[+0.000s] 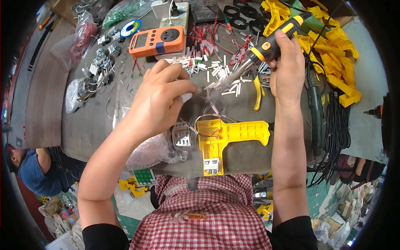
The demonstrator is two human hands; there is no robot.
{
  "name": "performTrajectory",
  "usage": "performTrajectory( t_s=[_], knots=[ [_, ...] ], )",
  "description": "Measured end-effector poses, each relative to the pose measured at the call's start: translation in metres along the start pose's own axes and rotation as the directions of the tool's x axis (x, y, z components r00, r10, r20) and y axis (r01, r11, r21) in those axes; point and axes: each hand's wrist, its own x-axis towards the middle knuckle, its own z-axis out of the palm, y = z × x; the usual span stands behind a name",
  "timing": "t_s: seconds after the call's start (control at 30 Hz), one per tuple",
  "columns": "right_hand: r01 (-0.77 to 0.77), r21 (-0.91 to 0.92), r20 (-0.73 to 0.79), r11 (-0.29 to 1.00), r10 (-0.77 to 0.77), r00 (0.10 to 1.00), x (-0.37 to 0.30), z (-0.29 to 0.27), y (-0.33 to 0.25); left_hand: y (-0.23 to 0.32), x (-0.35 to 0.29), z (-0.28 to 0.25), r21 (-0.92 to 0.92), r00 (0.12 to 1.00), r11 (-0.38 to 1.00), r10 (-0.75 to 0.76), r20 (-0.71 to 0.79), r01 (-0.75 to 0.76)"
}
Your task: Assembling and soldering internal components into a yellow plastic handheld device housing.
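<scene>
My right hand (287, 68) is wrapped around the black-and-yellow handle of a heating tool (266, 46). Its metal barrel points down and left, and the area around its tip is blurred. My left hand (160, 93) is closed in a pinch at thin wires (203, 97); a small whitish piece shows at its fingers. Those wires run down past a pinkish sleeve (214, 109) into a yellow gun-shaped housing half (241, 132) lying open on the table. A slotted metal part (181, 136) sits at the housing's left end, and a metal bracket (211, 166) in its lower arm.
Behind my hands lie an orange multimeter (156, 41), white sleeves (218, 71), red wires (208, 35) and yellow cutters (258, 91). Yellow housings (333, 54) pile up far right, near an electric screwdriver (316, 121) and black cables (336, 129). Another person (37, 173) is at left.
</scene>
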Motion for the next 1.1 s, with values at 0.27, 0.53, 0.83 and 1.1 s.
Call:
performTrajectory(
  t_s=[0.27, 0.53, 0.83, 1.1],
  knots=[
    [-0.037, 0.036, -0.032, 0.999, 0.038, 0.999, 0.001, -0.007, -0.01, -0.003, -0.005, -0.01, -0.178, 0.991, 0.975, -0.133, 0.033, 0.136],
    [-0.064, -0.045, 0.122, 0.997, 0.069, 0.99, -0.011, 0.013, -0.015, 0.0, 0.003, -0.011, -0.081, 0.999, 0.997, 0.02, 0.029, -0.018],
    [-0.039, -0.135, 0.186, 0.99, 0.064, 0.981, -0.012, 0.016, -0.007, 0.0, 0.003, -0.017, -0.03, 0.999, 0.999, 0.032, 0.032, -0.031],
    [-0.075, -0.104, 0.198, 0.992, 0.095, 0.976, -0.011, 0.021, -0.006, -0.003, 0.0, -0.015, -0.045, 0.999, 0.998, 0.035, 0.028, -0.034]
  ],
)
